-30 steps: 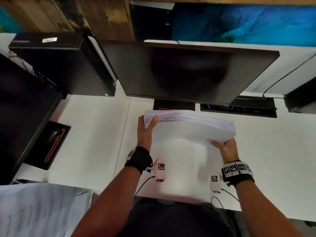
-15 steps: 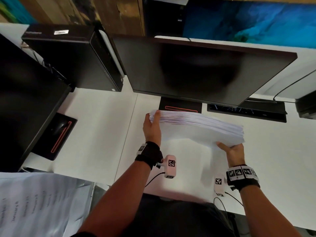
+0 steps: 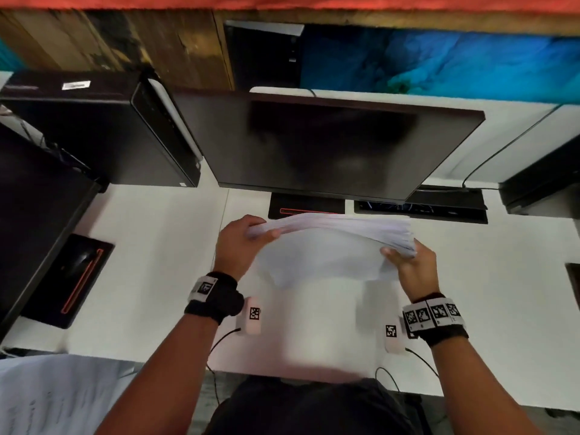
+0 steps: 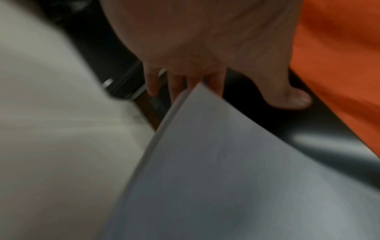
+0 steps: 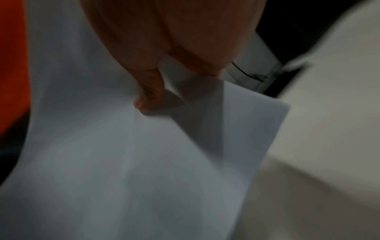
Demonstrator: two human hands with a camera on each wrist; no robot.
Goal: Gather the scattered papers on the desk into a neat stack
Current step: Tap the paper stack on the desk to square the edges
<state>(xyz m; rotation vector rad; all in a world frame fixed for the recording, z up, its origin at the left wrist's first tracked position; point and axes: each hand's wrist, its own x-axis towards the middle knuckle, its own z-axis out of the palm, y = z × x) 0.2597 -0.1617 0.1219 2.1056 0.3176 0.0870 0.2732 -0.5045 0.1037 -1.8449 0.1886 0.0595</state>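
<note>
A thick stack of white paper sheets (image 3: 332, 243) is held on edge above the white desk (image 3: 150, 262), just near of the black monitor (image 3: 317, 146). The left hand (image 3: 237, 246) grips its left end; the right hand (image 3: 411, 265) grips its right end, thumb on the near face.

matt white paper stack (image 3: 339, 233); smooth matt white desk (image 3: 150, 246); glossy black monitor (image 3: 329, 146).

Both hands grip paper stack (image 3: 329, 243) — upright (above desk (image 3: 157, 277)).
</note>
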